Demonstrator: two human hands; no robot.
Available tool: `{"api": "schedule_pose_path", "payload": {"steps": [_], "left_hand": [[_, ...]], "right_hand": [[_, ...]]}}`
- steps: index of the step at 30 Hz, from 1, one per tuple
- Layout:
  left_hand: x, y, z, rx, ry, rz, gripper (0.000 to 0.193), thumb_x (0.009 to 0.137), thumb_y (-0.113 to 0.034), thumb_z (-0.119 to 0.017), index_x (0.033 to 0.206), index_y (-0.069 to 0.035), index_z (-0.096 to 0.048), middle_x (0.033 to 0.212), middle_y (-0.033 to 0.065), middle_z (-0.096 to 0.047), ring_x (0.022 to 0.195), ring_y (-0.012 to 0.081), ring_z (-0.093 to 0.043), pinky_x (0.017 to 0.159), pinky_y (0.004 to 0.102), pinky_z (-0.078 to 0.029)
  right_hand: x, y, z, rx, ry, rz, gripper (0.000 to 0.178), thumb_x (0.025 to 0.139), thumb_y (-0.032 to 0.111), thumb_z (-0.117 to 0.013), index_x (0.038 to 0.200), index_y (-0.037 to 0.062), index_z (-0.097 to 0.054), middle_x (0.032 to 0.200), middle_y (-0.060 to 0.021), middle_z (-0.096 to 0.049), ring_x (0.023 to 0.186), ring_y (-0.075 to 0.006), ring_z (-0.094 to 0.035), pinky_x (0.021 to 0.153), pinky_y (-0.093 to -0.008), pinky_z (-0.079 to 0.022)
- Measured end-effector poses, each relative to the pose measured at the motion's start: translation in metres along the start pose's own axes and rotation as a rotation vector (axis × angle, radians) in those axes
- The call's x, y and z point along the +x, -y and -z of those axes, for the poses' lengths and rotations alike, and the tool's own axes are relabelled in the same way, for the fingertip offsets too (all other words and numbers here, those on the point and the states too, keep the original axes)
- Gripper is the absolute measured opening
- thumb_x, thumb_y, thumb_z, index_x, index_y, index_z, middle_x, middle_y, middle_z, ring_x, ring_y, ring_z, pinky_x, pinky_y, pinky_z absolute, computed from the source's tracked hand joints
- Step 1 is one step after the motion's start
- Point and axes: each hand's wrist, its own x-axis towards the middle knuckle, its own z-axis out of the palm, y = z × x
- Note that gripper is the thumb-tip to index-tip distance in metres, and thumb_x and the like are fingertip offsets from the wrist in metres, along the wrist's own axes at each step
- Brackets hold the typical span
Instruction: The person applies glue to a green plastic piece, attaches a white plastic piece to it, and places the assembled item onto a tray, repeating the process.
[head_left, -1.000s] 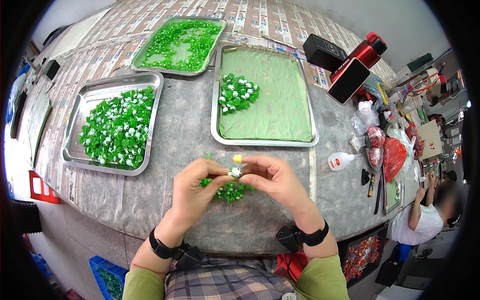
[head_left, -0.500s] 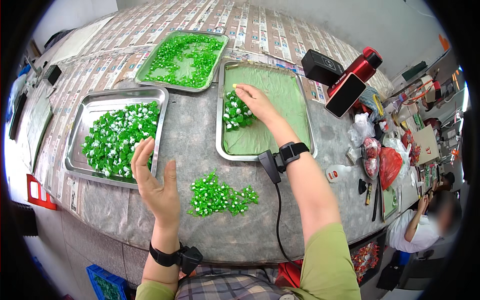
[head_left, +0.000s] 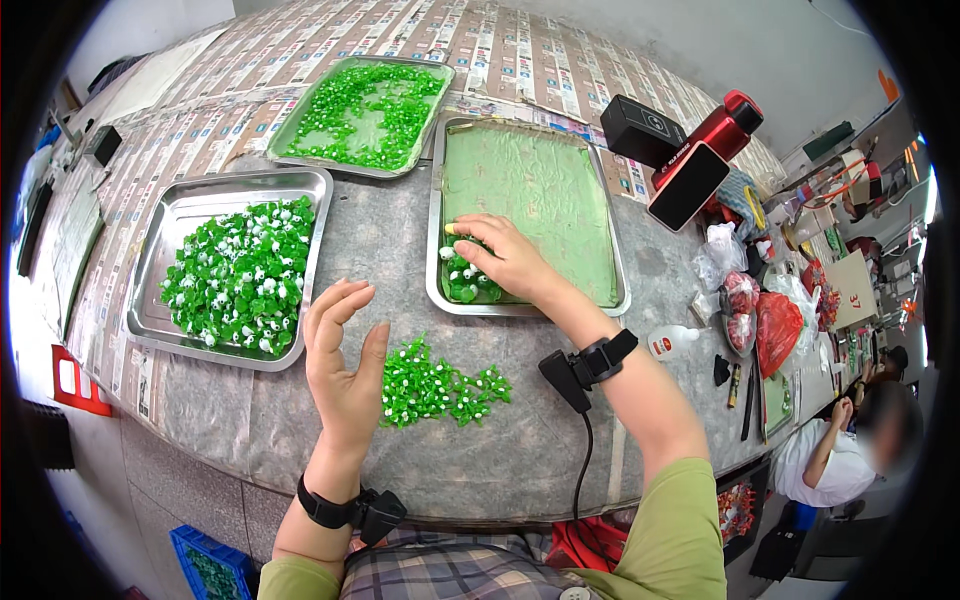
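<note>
My right hand (head_left: 510,262) is over the near left corner of a metal tray lined with green sheet (head_left: 530,190). Its fingers reach left, apart from the thumb, over a cluster of small green pieces with white eye-like balls (head_left: 470,285). One fingertip has a yellow cover. No piece shows in its grip. My left hand (head_left: 342,365) hovers, fingers up and thumb apart, holding nothing. It is between a metal tray (head_left: 150,320) heaped with green-and-white pieces (head_left: 240,270) and a loose pile of smaller green pieces with white dots (head_left: 440,385) on the table.
Another tray (head_left: 285,150) of small green pieces stands at the back. To the right are a black box (head_left: 640,130), a red bottle (head_left: 735,120), a phone (head_left: 690,185), a white bottle (head_left: 672,342) and plastic bags (head_left: 775,330). A cable hangs from my right wrist strap. Another person (head_left: 815,460) sits far right.
My right hand has moved nearer, down over the cluster in the lined tray, and the cluster now lies closer to the near left corner. My left hand has shifted right.
</note>
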Motion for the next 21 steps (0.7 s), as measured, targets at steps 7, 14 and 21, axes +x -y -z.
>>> {"api": "schedule_pose_path", "payload": {"steps": [7, 14, 21], "left_hand": [[-0.004, 0.001, -0.009, -0.04, -0.012, 0.047, 0.029, 0.069, 0.001, -0.058, 0.097, -0.003, -0.053, 0.102, 0.01, -0.049, 0.101, 0.022, -0.045, 0.086, 0.0303, -0.035], [-0.005, 0.001, -0.014, -0.059, 0.019, 0.042, 0.028, 0.069, 0.002, -0.058, 0.096, -0.003, -0.053, 0.098, 0.0093, -0.052, 0.097, 0.0217, -0.047, 0.084, 0.0301, -0.035], [-0.008, 0.0, -0.012, -0.197, 0.038, 0.106, 0.03, 0.069, 0.002, -0.057, 0.099, -0.002, -0.05, 0.096, 0.0075, -0.052, 0.095, 0.0181, -0.048, 0.083, 0.0291, -0.037]], "right_hand": [[-0.016, 0.018, -0.001, -0.339, -0.015, 0.055, 0.042, 0.081, 0.035, -0.043, 0.113, 0.0071, -0.044, 0.118, -0.0148, -0.041, 0.111, -0.0297, -0.035, 0.092, -0.0365, -0.027], [-0.023, 0.014, 0.006, -0.33, -0.091, 0.062, 0.043, 0.08, 0.036, -0.044, 0.112, 0.007, -0.044, 0.119, -0.0168, -0.039, 0.108, -0.032, -0.038, 0.089, -0.0406, -0.03], [-0.067, 0.089, 0.054, -0.05, 0.011, -0.16, 0.016, 0.072, 0.013, -0.057, 0.084, 0.0033, -0.056, 0.083, -0.01, -0.056, 0.079, -0.0226, -0.054, 0.068, -0.0308, -0.042]]}}
